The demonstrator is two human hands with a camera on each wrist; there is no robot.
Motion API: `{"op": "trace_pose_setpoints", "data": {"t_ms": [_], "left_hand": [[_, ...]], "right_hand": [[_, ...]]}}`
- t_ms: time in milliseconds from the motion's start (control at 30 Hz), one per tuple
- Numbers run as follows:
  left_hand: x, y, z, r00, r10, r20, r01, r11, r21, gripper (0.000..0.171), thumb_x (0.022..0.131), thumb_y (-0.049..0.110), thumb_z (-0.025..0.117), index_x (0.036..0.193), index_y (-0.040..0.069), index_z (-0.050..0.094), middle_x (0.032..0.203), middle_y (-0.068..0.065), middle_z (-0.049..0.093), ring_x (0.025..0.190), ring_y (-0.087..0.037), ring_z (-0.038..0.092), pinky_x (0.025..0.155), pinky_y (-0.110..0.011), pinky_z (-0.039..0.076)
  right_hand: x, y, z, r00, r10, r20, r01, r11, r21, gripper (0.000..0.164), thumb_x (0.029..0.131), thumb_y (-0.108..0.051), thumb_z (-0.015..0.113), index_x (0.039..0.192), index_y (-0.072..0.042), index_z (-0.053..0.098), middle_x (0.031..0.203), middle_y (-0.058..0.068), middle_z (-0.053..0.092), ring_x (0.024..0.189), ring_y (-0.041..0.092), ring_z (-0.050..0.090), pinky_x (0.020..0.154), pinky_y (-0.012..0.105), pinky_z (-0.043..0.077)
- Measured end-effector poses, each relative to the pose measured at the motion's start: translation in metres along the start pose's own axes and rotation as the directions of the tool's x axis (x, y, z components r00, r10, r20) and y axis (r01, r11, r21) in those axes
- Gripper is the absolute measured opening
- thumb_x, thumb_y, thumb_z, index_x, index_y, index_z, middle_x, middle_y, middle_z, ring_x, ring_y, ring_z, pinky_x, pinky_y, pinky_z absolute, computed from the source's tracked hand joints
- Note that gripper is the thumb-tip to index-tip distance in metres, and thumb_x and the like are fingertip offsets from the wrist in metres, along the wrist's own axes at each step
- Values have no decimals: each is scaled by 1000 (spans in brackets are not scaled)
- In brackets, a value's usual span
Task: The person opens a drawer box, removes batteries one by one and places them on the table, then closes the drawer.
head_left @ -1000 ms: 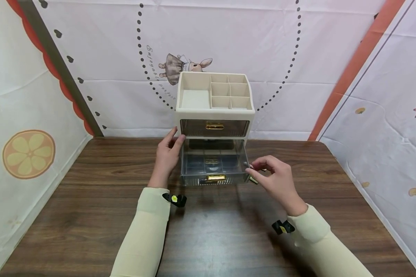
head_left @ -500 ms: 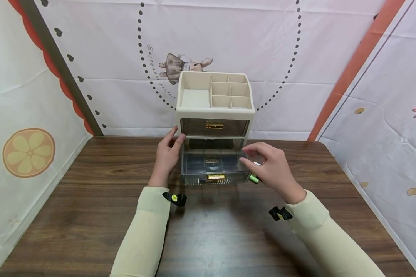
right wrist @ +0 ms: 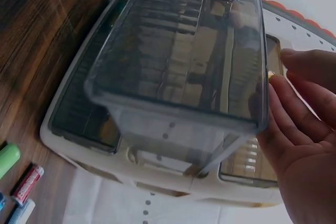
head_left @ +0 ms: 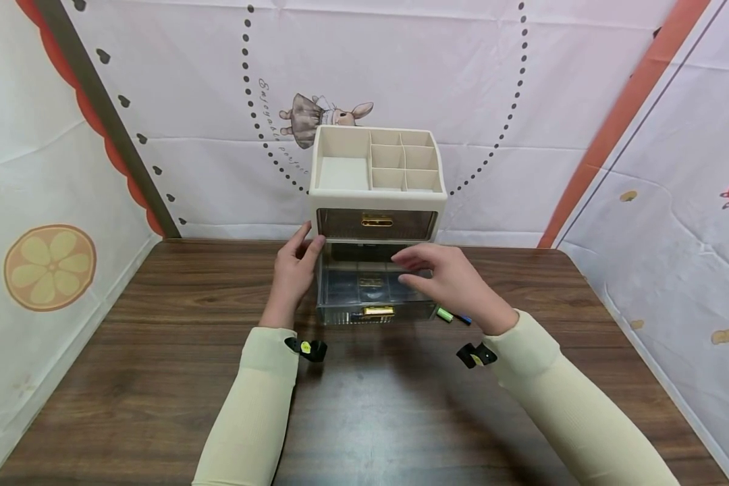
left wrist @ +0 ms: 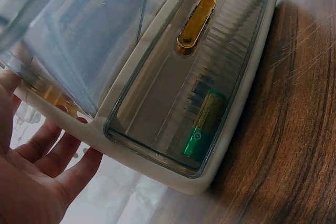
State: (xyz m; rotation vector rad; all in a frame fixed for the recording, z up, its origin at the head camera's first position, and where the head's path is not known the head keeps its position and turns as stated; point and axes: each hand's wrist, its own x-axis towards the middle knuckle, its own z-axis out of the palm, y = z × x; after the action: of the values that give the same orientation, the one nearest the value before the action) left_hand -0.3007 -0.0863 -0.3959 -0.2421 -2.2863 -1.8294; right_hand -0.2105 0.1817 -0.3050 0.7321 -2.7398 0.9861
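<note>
A cream drawer organizer [head_left: 376, 199] stands on the table with its middle clear drawer [head_left: 340, 312] pulled out. My left hand [head_left: 293, 270] rests on its left side, thumb by the front edge and fingers along the wall. The left wrist view shows those fingertips touching the frame. Over the right part of the pulled-out drawer hovers my right hand [head_left: 455, 280], thumb and fingers apart, with nothing visible between them. A green battery [left wrist: 205, 125] lies behind the bottom drawer's front. To the organizer's right are a green cylinder [right wrist: 7, 159] and a red battery [right wrist: 27, 183].
The organizer's top has several open compartments [head_left: 343, 174]. The top drawer [head_left: 340, 224] is closed. A blue-and-white cylinder [right wrist: 21, 213] lies beside the red battery. Printed cloth [head_left: 474, 81] hangs behind the wooden table [head_left: 376, 418].
My right hand has risen from beside the drawer's right wall and moved left over the drawer, uncovering the green and blue pieces on the table. My left hand has stayed in place.
</note>
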Motion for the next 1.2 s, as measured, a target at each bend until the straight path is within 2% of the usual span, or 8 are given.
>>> {"op": "trace_pose_setpoints", "data": {"t_ms": [200, 300, 467, 600, 767, 900, 1200], "left_hand": [[1, -1, -1, 1000, 5, 4, -5, 1000, 9, 67, 93, 54, 55, 150, 23, 39, 124, -16, 63, 113, -28, 58, 92, -46, 47], [2, -2, -1, 1000, 13, 6, -13, 1000, 2, 64, 94, 51, 56, 150, 23, 39, 123, -16, 64, 112, -28, 58, 92, -45, 47], [3, -3, -1, 1000, 10, 11, -10, 1000, -13, 61, 95, 46, 57, 149, 23, 40, 123, -17, 64, 112, -29, 58, 92, -46, 46], [3, -3, -1, 1000, 5, 9, -5, 1000, -9, 64, 94, 49, 56, 149, 22, 40, 123, -16, 64, 113, -28, 58, 92, -46, 46], [2, -2, -2, 1000, 3, 10, -3, 1000, 2, 66, 94, 52, 55, 150, 22, 39, 124, -15, 64, 113, -28, 58, 91, -46, 47], [1, -2, -1, 1000, 7, 9, -7, 1000, -2, 65, 94, 52, 55, 150, 22, 39, 123, -16, 64, 112, -28, 58, 91, -45, 47], [1, 1, -1, 1000, 10, 7, -9, 1000, -4, 66, 94, 52, 56, 149, 21, 40, 123, -16, 64, 112, -28, 58, 91, -46, 47]], "right_hand": [[12, -5, 3, 993, 42, 107, -41, 999, -19, 26, 89, -19, 72, 114, -17, 68, 113, 1, 69, 101, 14, 66, 88, 35, 52], [17, -6, 3, 982, 71, 177, -71, 997, -9, 25, 88, -19, 73, 112, -19, 69, 110, -1, 70, 100, 13, 66, 86, 34, 52], [27, -5, 6, 958, 75, 278, -73, 997, -16, 27, 88, -19, 72, 115, -16, 69, 112, 0, 70, 102, 15, 66, 86, 35, 52], [33, -4, 9, 949, 62, 309, -62, 998, -11, 25, 88, -19, 72, 113, -16, 70, 113, 2, 70, 101, 14, 66, 86, 35, 52], [42, -2, 16, 938, 41, 344, -47, 999, 7, 21, 87, -16, 73, 108, -15, 72, 106, 2, 73, 94, 8, 67, 85, 31, 53], [49, -2, 21, 914, 30, 405, -39, 999, 13, 22, 86, -14, 74, 107, -10, 72, 102, 4, 73, 91, 7, 67, 83, 30, 53], [61, 1, 31, 848, 20, 529, -11, 1000, -19, 15, 87, -12, 73, 102, -13, 74, 97, -3, 73, 88, 5, 67, 81, 28, 54]]}}
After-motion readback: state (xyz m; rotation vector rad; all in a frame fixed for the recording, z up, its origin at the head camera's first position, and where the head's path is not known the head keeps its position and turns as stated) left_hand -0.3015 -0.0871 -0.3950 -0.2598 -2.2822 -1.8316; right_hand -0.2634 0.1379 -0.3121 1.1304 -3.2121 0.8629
